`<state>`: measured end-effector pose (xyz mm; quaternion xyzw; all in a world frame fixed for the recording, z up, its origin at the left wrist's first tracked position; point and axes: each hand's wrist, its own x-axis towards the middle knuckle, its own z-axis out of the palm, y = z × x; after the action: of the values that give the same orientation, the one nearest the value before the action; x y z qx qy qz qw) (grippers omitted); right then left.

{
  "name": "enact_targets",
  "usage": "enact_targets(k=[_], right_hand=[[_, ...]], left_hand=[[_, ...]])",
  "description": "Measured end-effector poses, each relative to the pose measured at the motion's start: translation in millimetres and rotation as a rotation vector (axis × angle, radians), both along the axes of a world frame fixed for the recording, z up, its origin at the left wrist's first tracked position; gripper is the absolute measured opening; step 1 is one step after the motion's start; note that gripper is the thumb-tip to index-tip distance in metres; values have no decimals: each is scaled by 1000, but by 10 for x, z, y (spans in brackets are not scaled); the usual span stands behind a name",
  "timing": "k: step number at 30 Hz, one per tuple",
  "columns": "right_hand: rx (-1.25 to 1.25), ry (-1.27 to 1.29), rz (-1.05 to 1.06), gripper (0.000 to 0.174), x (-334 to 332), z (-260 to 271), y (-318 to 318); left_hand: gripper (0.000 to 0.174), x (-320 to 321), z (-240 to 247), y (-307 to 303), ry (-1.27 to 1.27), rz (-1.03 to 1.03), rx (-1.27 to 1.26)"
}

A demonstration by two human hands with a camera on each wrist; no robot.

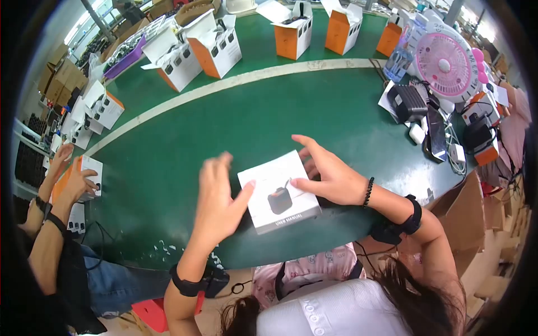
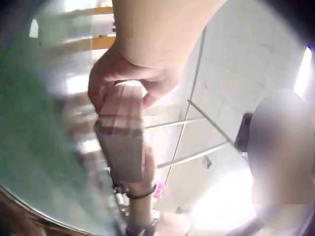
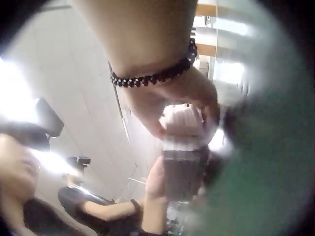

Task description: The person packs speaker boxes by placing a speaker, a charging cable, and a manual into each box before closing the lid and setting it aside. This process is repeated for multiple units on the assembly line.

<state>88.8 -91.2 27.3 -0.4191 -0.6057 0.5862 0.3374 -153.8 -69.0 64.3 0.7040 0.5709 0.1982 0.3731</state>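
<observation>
A stack of white user manuals is in front of me, its top cover printed with a black device and its lower edge marked USER MANUAL. My right hand holds its right side, thumb on the cover and index finger raised. My left hand is at the left side, its thumb tip overlapping the cover and its blurred fingers spread away from the edge. In the left wrist view several layers of the stack show edge-on between both hands. The right wrist view shows the stack below my braceleted wrist.
Open white and orange boxes line the far side of the green table. A pink fan, a bottle, a phone and cables lie at right. At left another person's hands handle a box.
</observation>
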Motion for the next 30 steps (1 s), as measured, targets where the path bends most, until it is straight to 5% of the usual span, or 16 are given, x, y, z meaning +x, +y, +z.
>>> enact_targets(k=[1,4,8,12,16,18,21,22,24,28,30], right_hand=[[229,-296,-116,57,-5,56,-23],[552,-605,-247,52,77,169,21],[416,-824,-368,43,608,309,250],[507,-1075,-580,40,1615,138,489],[661,-954,-340,41,2127,90,512],[713,-1355,-432,93,2083,186,377],[451,-1481,-140,124,2307,70,505],[390,-1145,-75,116,2358,61,594],[418,-1226,0,103,2425,159,622],[512,-905,-267,93,2294,326,560],[835,-833,-267,96,2082,271,624]], left_hand=[[53,0,48,4,401,-58,497],[67,-84,179,47,77,-175,271],[116,174,352,-180,444,-521,388],[115,216,271,-121,542,-593,495],[113,233,292,-89,541,-657,399],[114,211,300,-102,586,-646,352],[113,187,289,-118,592,-631,340],[113,172,302,-127,596,-613,327],[113,212,309,-171,584,-601,352],[115,216,320,-178,568,-595,349],[107,241,346,-193,576,-600,337]])
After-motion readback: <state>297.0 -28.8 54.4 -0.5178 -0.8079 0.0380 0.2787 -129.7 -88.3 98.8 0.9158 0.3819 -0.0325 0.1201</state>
